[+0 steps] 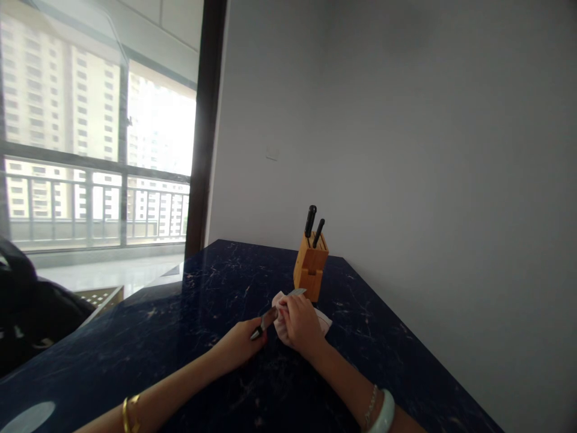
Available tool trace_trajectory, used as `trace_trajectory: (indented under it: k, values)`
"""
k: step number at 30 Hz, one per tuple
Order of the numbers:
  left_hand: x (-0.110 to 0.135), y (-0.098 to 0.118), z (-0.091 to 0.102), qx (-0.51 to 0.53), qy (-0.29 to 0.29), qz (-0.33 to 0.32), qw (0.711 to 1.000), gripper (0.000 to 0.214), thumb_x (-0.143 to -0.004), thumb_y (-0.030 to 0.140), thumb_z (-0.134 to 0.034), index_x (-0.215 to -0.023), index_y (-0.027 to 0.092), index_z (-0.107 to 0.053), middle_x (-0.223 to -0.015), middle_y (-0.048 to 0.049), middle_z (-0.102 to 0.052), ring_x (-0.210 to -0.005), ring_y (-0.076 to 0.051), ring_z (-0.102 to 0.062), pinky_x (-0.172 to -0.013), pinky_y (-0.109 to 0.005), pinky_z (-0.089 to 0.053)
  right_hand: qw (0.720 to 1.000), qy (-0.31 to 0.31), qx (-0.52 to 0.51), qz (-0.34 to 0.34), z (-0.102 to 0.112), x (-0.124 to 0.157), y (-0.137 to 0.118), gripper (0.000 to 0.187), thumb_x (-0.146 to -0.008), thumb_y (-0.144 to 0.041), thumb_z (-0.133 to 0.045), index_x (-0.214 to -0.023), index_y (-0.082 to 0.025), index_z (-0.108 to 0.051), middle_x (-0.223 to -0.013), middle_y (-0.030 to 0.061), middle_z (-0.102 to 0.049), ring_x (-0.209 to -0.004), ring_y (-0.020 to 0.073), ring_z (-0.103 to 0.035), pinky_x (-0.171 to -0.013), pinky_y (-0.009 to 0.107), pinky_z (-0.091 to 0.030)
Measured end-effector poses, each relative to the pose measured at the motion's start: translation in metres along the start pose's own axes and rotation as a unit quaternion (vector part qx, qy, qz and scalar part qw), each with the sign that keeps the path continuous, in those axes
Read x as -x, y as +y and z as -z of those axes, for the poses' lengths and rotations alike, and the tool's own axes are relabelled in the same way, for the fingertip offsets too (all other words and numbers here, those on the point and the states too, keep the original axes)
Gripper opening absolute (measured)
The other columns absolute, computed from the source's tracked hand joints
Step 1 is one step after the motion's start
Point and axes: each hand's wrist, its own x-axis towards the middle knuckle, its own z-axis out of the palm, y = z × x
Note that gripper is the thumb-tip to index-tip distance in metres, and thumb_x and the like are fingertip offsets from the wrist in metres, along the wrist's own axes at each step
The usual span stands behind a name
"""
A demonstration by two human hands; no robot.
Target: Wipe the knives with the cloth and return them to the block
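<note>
Pale cloth [280, 328] is bunching in the closed right hand [301, 325] around a kitchen knife [267, 320], gripped by the closed left hand [237, 346], just in front of the wooden knife block [310, 264].

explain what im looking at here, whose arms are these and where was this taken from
This is a single picture from a camera worn on a person's head, looking forward and down, so the two bare arms belong to the wearer. No machine is involved. The left hand holds a steel kitchen knife with a black handle, and the right hand closes a pale pinkish cloth around its blade. Both hands are over a dark navy countertop with pale veining. Beyond them stands a light wooden knife block holding two black-handled knives. To the left, a window looks onto a metal balcony railing and tall apartment blocks.
</note>
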Motion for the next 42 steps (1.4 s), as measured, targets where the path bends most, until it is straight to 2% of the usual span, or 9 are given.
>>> trace_trajectory:
  k: [3, 6, 13, 20, 22, 25, 29, 37, 42]
  values:
    - [0.002, 0.001, -0.001, -0.014, 0.015, -0.005, 1.000, 0.014, -0.076, 0.028, -0.044, -0.081, 0.020, -0.055, -0.068, 0.0010, -0.061, -0.061, -0.014, -0.058, -0.054, -0.020, -0.035, 0.999, 0.029, -0.024, -0.028, 0.002, -0.001, 0.009, 0.013, -0.085, -0.016, -0.039, -0.087, -0.019, -0.052, -0.082, 0.0042, -0.055, -0.079, 0.0178, -0.046, -0.071, 0.030, -0.035]
    - [0.003, 0.002, -0.001, -0.021, 0.024, -0.009, 0.999, 0.014, -0.077, 0.029, -0.044, -0.081, 0.020, -0.055, -0.070, -0.0004, -0.062, -0.063, -0.015, -0.058, -0.055, -0.021, -0.035, 0.999, 0.019, -0.040, -0.031, 0.003, -0.001, 0.009, 0.011, -0.085, -0.016, -0.041, -0.086, -0.019, -0.052, -0.083, 0.0042, -0.055, -0.080, 0.0179, -0.047, -0.073, 0.030, -0.035]
    - [0.002, 0.002, 0.001, -0.006, 0.014, -0.035, 0.999, 0.014, -0.077, 0.023, -0.044, -0.081, 0.020, -0.056, -0.077, 0.0011, -0.065, -0.070, -0.014, -0.059, -0.062, -0.019, -0.038, 0.998, -0.029, -0.029, 0.047, 0.004, 0.001, -0.011, 0.009, -0.082, -0.016, -0.046, -0.088, -0.019, -0.052, -0.087, 0.0027, -0.056, -0.082, 0.0176, -0.046, -0.074, 0.030, -0.033]
    - [0.002, 0.001, 0.000, 0.003, 0.015, -0.034, 0.999, 0.014, -0.077, 0.026, -0.042, -0.075, 0.019, -0.055, -0.066, 0.0035, -0.062, -0.062, -0.013, -0.057, -0.058, -0.019, -0.038, 1.000, 0.002, 0.004, -0.010, 0.002, -0.001, -0.006, 0.006, -0.082, -0.019, -0.048, -0.085, -0.019, -0.053, -0.080, 0.0031, -0.055, -0.080, 0.0186, -0.046, -0.073, 0.031, -0.031]
    - [0.002, 0.001, 0.000, 0.004, 0.015, -0.037, 0.999, 0.015, -0.077, 0.026, -0.042, -0.077, 0.019, -0.056, -0.069, 0.0032, -0.063, -0.065, -0.014, -0.057, -0.059, -0.019, -0.038, 1.000, -0.016, -0.022, 0.011, 0.004, -0.001, -0.009, 0.006, -0.083, -0.018, -0.047, -0.086, -0.019, -0.052, -0.082, 0.0029, -0.056, -0.081, 0.0178, -0.046, -0.073, 0.030, -0.032]
    - [0.002, 0.003, 0.001, 0.006, 0.014, -0.043, 0.999, 0.017, -0.077, 0.024, -0.042, -0.078, 0.019, -0.058, -0.073, 0.0021, -0.065, -0.067, -0.014, -0.058, -0.061, -0.019, -0.039, 0.993, -0.066, -0.049, 0.084, 0.009, -0.001, -0.014, 0.007, -0.084, -0.018, -0.046, -0.089, -0.019, -0.051, -0.089, 0.0028, -0.056, -0.084, 0.0167, -0.046, -0.074, 0.028, -0.033]
    - [0.002, 0.004, 0.001, 0.008, 0.013, -0.046, 0.999, 0.017, -0.077, 0.024, -0.042, -0.079, 0.019, -0.058, -0.076, 0.0006, -0.066, -0.071, -0.015, -0.059, -0.063, -0.020, -0.039, 0.987, -0.093, -0.031, 0.129, 0.015, -0.002, -0.015, 0.011, -0.083, -0.019, -0.046, -0.092, -0.019, -0.051, -0.091, 0.0037, -0.055, -0.084, 0.0170, -0.045, -0.075, 0.029, -0.033]
    - [0.004, 0.004, 0.002, 0.004, 0.014, -0.031, 0.999, 0.018, -0.078, 0.026, -0.041, -0.079, 0.019, -0.057, -0.069, 0.0023, -0.063, -0.063, -0.013, -0.057, -0.056, -0.019, -0.037, 0.999, -0.029, 0.017, 0.035, 0.009, -0.003, -0.006, 0.011, -0.079, -0.014, -0.045, -0.086, -0.018, -0.052, -0.081, 0.0038, -0.054, -0.081, 0.0183, -0.044, -0.073, 0.031, -0.030]
    - [0.004, 0.006, 0.002, -0.001, 0.014, -0.026, 1.000, 0.016, -0.077, 0.025, -0.042, -0.075, 0.019, -0.056, -0.071, 0.0018, -0.063, -0.066, -0.014, -0.057, -0.059, -0.019, -0.037, 0.998, -0.032, 0.030, 0.040, 0.007, -0.002, -0.007, 0.010, -0.078, -0.015, -0.045, -0.085, -0.018, -0.052, -0.081, 0.0032, -0.053, -0.079, 0.0180, -0.044, -0.071, 0.030, -0.029]
